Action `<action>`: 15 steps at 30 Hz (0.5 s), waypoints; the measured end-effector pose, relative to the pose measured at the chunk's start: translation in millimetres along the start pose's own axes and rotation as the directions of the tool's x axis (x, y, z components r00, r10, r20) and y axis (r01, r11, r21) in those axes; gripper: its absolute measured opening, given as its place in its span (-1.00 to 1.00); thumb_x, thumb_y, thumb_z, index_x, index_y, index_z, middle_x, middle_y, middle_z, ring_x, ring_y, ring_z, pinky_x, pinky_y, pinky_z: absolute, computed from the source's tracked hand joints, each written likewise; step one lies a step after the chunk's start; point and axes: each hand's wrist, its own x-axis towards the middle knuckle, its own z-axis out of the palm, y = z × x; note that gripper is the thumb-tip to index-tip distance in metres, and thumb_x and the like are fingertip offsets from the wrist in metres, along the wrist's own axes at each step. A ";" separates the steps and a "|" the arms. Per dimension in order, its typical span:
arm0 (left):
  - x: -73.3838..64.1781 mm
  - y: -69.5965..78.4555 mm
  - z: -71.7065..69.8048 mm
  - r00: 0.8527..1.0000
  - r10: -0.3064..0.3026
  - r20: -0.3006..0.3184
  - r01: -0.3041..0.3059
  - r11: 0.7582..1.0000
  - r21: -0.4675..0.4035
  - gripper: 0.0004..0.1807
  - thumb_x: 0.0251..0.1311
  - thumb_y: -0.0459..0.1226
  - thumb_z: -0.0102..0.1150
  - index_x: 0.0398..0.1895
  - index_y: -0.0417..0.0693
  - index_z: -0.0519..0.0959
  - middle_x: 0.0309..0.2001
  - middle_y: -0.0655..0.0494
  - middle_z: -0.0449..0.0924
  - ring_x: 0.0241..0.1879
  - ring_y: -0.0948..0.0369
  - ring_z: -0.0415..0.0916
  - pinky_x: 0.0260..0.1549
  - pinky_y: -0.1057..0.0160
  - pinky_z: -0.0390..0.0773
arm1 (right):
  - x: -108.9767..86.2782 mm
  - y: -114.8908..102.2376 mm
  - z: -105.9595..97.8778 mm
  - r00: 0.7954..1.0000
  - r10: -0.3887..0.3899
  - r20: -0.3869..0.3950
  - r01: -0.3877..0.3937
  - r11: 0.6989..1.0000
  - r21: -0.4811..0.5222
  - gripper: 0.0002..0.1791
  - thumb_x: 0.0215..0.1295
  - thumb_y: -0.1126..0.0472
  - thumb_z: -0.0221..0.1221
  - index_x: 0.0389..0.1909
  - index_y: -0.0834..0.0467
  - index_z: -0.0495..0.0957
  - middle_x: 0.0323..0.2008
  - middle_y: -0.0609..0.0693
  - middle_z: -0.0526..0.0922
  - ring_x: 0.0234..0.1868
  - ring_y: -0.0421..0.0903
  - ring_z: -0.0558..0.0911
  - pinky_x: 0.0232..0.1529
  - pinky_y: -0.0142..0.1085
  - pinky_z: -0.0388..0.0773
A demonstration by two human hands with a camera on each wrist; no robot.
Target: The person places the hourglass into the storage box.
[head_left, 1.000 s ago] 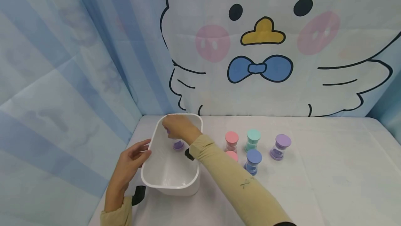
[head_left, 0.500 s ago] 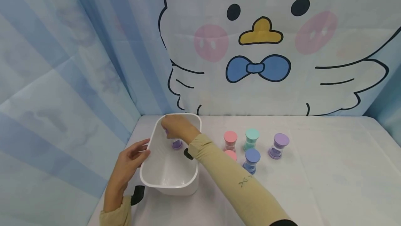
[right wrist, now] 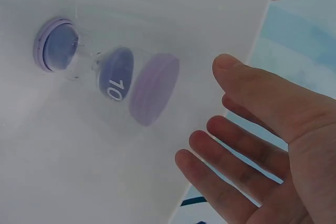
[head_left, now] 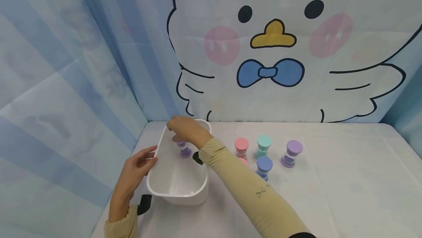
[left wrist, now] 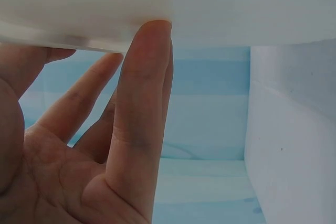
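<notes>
A purple sand timer (right wrist: 116, 74) marked 10 stands inside the white plastic bin (head_left: 176, 185), near its far end. My right hand (head_left: 188, 131) is above it at the bin's far rim. In the right wrist view, the thumb (right wrist: 262, 87) and fingers are extended and apart from the timer's lid, with nothing between them. My left hand (head_left: 136, 168) is at the bin's left side. Its fairly straight fingers (left wrist: 139, 93) touch the outer wall and rim in the left wrist view.
Right of the bin stand a pink timer (head_left: 241, 146), a teal timer (head_left: 263, 144), a blue timer (head_left: 264, 164) and another purple timer (head_left: 291, 153) on the white table (head_left: 356, 179). A second pink timer (head_left: 244, 161) is partly behind my right forearm. Printed curtains enclose the back and left.
My right hand has let go of the purple timer and risen toward the bin's far rim, so more of the timer shows. The left hand has kept its place at the bin.
</notes>
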 end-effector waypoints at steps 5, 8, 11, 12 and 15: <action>0.0 -0.3 0.3 1.000 -0.005 0.000 0.005 1.000 0.005 -0.44 0.35 -0.14 0.22 0.36 -0.12 0.42 0.20 -0.25 0.52 -0.16 0.48 0.59 -0.23 0.35 0.63 | -5.5 -0.4 -6.5 1.000 -0.003 -0.003 0.003 1.000 0.025 -0.61 0.30 0.12 0.32 0.12 0.11 0.61 0.07 -0.01 0.63 0.11 -0.08 0.59 0.14 -0.29 0.52; -0.1 0.1 0.1 1.000 -0.016 -0.004 0.016 1.000 0.014 -0.44 0.35 -0.13 0.22 0.37 -0.10 0.42 0.20 -0.24 0.52 -0.15 0.49 0.58 -0.22 0.36 0.62 | -8.3 0.0 -10.2 1.000 0.011 0.000 -0.011 0.999 0.036 -0.59 0.29 0.10 0.32 0.14 0.10 0.60 0.08 -0.02 0.61 0.10 -0.08 0.59 0.11 -0.29 0.54; 0.2 0.5 -0.1 1.000 -0.023 -0.005 0.023 1.000 0.019 -0.43 0.36 -0.11 0.21 0.37 -0.08 0.42 0.21 -0.23 0.52 -0.15 0.49 0.58 -0.22 0.36 0.62 | -11.4 0.5 -15.0 1.000 0.011 -0.002 -0.011 1.000 0.029 -0.58 0.29 0.09 0.33 0.15 0.09 0.60 0.08 -0.02 0.61 0.09 -0.09 0.60 0.10 -0.29 0.54; 0.3 0.6 -0.1 1.000 -0.025 -0.005 0.025 0.999 0.020 -0.43 0.36 -0.10 0.21 0.37 -0.08 0.42 0.21 -0.22 0.52 -0.15 0.48 0.59 -0.22 0.36 0.62 | -12.7 0.6 -16.8 1.000 0.008 -0.004 -0.008 1.000 0.026 -0.57 0.29 0.08 0.33 0.15 0.09 0.60 0.08 -0.02 0.61 0.09 -0.09 0.60 0.10 -0.29 0.54; 0.6 1.0 -0.2 1.000 -0.026 -0.004 0.026 0.999 0.021 -0.44 0.36 -0.11 0.21 0.38 -0.07 0.41 0.21 -0.23 0.52 -0.14 0.44 0.60 -0.21 0.34 0.63 | -17.4 0.6 -21.9 1.000 0.000 -0.013 0.000 1.000 0.023 -0.57 0.30 0.08 0.32 0.16 0.11 0.60 0.09 -0.01 0.60 0.09 -0.08 0.60 0.12 -0.28 0.54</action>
